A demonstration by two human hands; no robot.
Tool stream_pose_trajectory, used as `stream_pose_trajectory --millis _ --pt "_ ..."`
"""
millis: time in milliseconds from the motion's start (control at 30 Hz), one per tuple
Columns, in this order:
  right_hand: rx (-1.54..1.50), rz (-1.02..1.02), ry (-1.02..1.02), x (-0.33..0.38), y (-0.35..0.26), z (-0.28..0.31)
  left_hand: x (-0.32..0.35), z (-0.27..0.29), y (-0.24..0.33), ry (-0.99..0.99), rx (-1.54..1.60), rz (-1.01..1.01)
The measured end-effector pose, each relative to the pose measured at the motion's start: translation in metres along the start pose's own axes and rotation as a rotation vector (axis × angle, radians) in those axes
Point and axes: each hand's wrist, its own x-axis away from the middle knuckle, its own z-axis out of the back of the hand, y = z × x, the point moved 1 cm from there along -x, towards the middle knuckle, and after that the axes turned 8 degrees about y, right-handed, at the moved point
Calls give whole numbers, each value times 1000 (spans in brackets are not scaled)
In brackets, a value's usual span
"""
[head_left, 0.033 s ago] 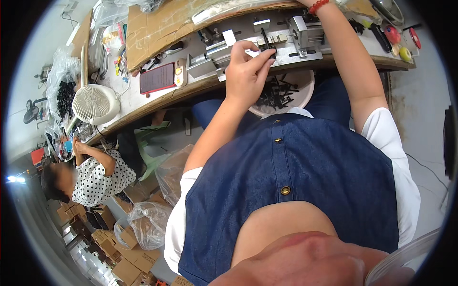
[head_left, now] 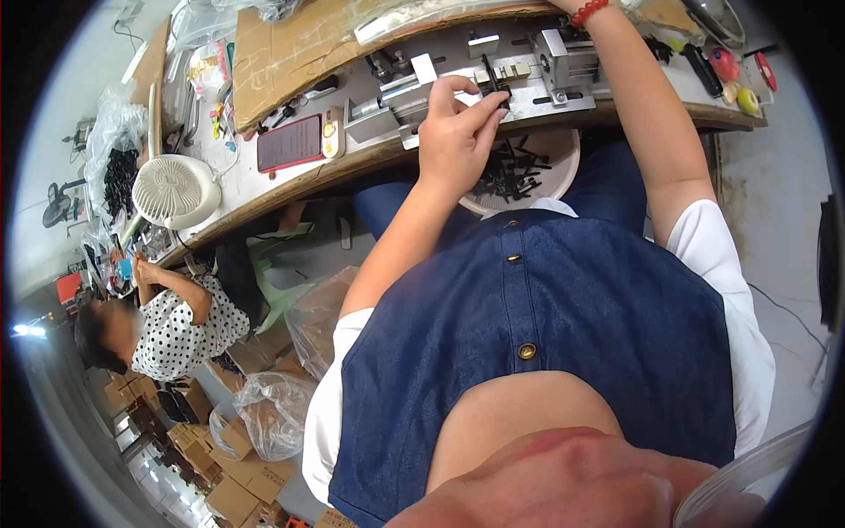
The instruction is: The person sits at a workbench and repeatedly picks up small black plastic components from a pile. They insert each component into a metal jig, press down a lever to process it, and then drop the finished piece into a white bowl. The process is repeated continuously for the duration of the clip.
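Observation:
My left hand (head_left: pixel 453 136) is closed in a pinch at the metal fixture, thumb and fingers on a small black part (head_left: pixel 503 99). A thin black upright piece (head_left: pixel 487 66) stands beside the fingertips, next to a pale metal block (head_left: pixel 515 72) on the fixture. On either side sit a left metal clamp block (head_left: pixel 371 121) and a right metal block (head_left: pixel 553 66). My right forearm (head_left: pixel 647 106) reaches across to the top edge, a red bead bracelet (head_left: pixel 588 12) at its wrist; the hand itself lies beyond the picture.
Below the bench edge, a white tub (head_left: pixel 568 167) of black parts rests at my lap. Left on the bench are a phone (head_left: pixel 290 143), a white fan (head_left: pixel 176 192) and a cardboard sheet (head_left: pixel 290 53). A co-worker in a dotted top (head_left: pixel 189 317) sits at far left, near cardboard boxes (head_left: pixel 233 502).

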Motion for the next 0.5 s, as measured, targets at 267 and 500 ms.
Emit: stream_pose_trajectory --millis 267,500 --pt "-660 -98 245 17 -8 26 5 -17 -8 -24 -36 -27" --pt "-1167 -331 7 72 -35 61 -5 -5 -1 -113 -35 26"
